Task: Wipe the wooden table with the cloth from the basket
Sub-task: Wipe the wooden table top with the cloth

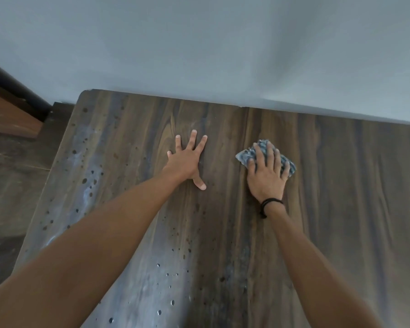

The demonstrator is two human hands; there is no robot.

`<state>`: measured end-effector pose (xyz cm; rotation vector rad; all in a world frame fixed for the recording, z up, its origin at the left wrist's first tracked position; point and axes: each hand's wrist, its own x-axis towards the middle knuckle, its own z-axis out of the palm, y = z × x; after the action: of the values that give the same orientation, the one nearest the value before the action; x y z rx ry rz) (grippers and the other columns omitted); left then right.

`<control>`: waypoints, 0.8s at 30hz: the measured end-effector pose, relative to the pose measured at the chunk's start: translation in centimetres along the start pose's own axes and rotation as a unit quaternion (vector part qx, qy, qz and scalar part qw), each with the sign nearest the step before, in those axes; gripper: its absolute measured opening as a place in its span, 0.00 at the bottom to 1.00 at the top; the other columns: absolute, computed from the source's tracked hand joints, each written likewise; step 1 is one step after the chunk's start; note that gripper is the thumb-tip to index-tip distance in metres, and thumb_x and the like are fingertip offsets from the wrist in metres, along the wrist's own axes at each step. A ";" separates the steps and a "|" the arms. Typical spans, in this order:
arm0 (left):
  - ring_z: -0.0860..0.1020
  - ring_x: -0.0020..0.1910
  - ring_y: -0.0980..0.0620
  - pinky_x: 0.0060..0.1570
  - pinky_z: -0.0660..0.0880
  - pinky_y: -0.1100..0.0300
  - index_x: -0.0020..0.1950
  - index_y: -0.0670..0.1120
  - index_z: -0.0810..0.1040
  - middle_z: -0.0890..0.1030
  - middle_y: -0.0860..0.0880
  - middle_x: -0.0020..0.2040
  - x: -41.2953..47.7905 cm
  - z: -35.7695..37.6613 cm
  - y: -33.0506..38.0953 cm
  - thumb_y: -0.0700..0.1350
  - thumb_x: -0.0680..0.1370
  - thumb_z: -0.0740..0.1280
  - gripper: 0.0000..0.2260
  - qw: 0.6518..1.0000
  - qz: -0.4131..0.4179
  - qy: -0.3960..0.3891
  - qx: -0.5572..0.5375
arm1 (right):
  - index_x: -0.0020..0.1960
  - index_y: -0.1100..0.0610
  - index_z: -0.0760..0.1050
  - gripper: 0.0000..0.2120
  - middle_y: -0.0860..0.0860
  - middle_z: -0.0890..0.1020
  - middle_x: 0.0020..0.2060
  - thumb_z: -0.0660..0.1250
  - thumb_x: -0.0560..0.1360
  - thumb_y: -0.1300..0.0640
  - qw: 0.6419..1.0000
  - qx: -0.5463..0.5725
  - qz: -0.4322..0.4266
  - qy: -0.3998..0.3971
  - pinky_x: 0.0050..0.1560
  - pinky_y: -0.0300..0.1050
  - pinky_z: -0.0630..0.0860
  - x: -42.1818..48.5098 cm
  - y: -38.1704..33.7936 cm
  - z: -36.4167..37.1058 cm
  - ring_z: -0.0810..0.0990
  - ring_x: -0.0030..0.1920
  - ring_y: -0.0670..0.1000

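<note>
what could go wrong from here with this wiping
1. The cloth is small and bunched under the right hand, so it may miss the dark spots scattered on the left of the table.
2. The left hand lies flat on the wood and may shield that patch from wiping.
3. Pushing farther could rub the cloth against the wall.

No writing to read

Nothing legible stands on the wooden table [317,185], the cloth [244,155] right of centre, the wall [199,43] across the top of the frame, or the wristband [271,201]. The cloth shows only a grey-and-white pattern.
</note>
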<state>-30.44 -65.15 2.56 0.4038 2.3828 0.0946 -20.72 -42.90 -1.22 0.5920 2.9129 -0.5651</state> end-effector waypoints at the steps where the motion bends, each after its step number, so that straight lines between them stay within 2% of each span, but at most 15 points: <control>1: 0.32 0.76 0.32 0.70 0.51 0.26 0.79 0.57 0.30 0.26 0.52 0.78 -0.1 0.0 0.0 0.59 0.58 0.84 0.70 1.000 0.000 0.001 -0.001 | 0.81 0.39 0.53 0.24 0.47 0.52 0.82 0.47 0.85 0.42 1.000 -0.014 -0.009 0.000 0.78 0.62 0.40 -1.2 -0.3 0.5 0.47 0.81 0.52; 4: 0.32 0.77 0.32 0.70 0.51 0.26 0.80 0.57 0.31 0.26 0.52 0.78 -0.3 -0.2 0.1 0.59 0.58 0.84 0.70 1.000 0.003 -0.001 -0.002 | 0.80 0.37 0.51 0.24 0.44 0.50 0.82 0.45 0.85 0.40 0.992 -0.050 -0.114 -0.021 0.79 0.59 0.40 -3.9 0.7 1.1 0.46 0.81 0.49; 5: 0.32 0.76 0.32 0.70 0.51 0.26 0.80 0.57 0.31 0.26 0.52 0.78 -0.3 -0.3 0.1 0.59 0.58 0.84 0.70 1.000 0.002 0.000 -0.003 | 0.80 0.37 0.52 0.24 0.44 0.51 0.82 0.45 0.84 0.40 0.994 -0.044 -0.103 -0.017 0.80 0.60 0.41 -3.7 1.3 0.7 0.46 0.81 0.49; 8: 0.32 0.76 0.32 0.70 0.51 0.26 0.79 0.58 0.31 0.26 0.52 0.78 -0.2 -0.4 0.1 0.59 0.58 0.84 0.70 1.000 -0.002 -0.004 -0.003 | 0.80 0.37 0.52 0.24 0.46 0.51 0.82 0.46 0.84 0.41 1.000 -0.004 0.013 -0.007 0.79 0.61 0.40 -3.5 0.4 0.8 0.46 0.81 0.51; 12: 0.32 0.77 0.32 0.71 0.50 0.27 0.80 0.57 0.33 0.28 0.52 0.79 -0.6 -0.1 0.0 0.60 0.59 0.83 0.69 1.000 0.008 0.004 -0.014 | 0.80 0.36 0.50 0.25 0.43 0.50 0.82 0.43 0.83 0.38 0.990 -0.052 -0.127 -0.037 0.79 0.57 0.39 -7.9 0.6 2.2 0.45 0.81 0.49; 16: 0.31 0.76 0.32 0.73 0.48 0.28 0.81 0.55 0.33 0.29 0.52 0.79 -2.6 1.3 0.0 0.62 0.62 0.81 0.66 0.999 0.016 0.039 -0.029 | 0.80 0.36 0.51 0.25 0.44 0.50 0.82 0.45 0.83 0.40 1.000 -0.014 0.015 -0.015 0.78 0.58 0.37 -8.2 0.5 1.8 0.44 0.81 0.49; 18: 0.30 0.76 0.33 0.73 0.47 0.28 0.80 0.56 0.31 0.26 0.53 0.78 -4.3 2.8 0.4 0.64 0.60 0.80 0.67 0.999 0.024 0.027 -0.024 | 0.80 0.36 0.50 0.25 0.44 0.49 0.82 0.45 0.83 0.39 0.997 -0.049 -0.057 -0.028 0.78 0.57 0.35 -10.5 -0.2 2.6 0.44 0.81 0.49; 20: 0.30 0.76 0.34 0.73 0.47 0.28 0.79 0.57 0.30 0.23 0.53 0.76 -6.1 4.4 0.7 0.64 0.60 0.81 0.68 1.000 0.025 -0.005 -0.011 | 0.80 0.35 0.51 0.25 0.43 0.52 0.82 0.44 0.83 0.38 0.987 -0.073 -0.138 -0.036 0.79 0.55 0.38 -12.0 1.5 2.3 0.47 0.81 0.48; 21: 0.30 0.76 0.33 0.73 0.47 0.27 0.79 0.57 0.29 0.22 0.52 0.76 -6.8 5.1 0.7 0.64 0.60 0.81 0.68 1.000 0.024 -0.018 -0.004 | 0.79 0.35 0.53 0.25 0.43 0.54 0.81 0.44 0.83 0.38 0.988 -0.073 -0.135 -0.029 0.79 0.55 0.40 -11.6 2.4 1.8 0.48 0.81 0.48; 24: 0.29 0.76 0.33 0.73 0.47 0.28 0.79 0.56 0.29 0.22 0.51 0.76 -8.1 6.2 0.6 0.61 0.61 0.82 0.69 0.999 0.020 -0.027 0.004 | 0.79 0.36 0.55 0.24 0.45 0.53 0.82 0.47 0.83 0.40 1.000 -0.011 0.019 -0.007 0.79 0.59 0.41 -8.8 1.5 1.3 0.48 0.81 0.50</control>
<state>-20.50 -67.40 3.22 0.4521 2.3226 0.0903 -12.00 -45.18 -1.30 0.6379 2.8847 -0.5289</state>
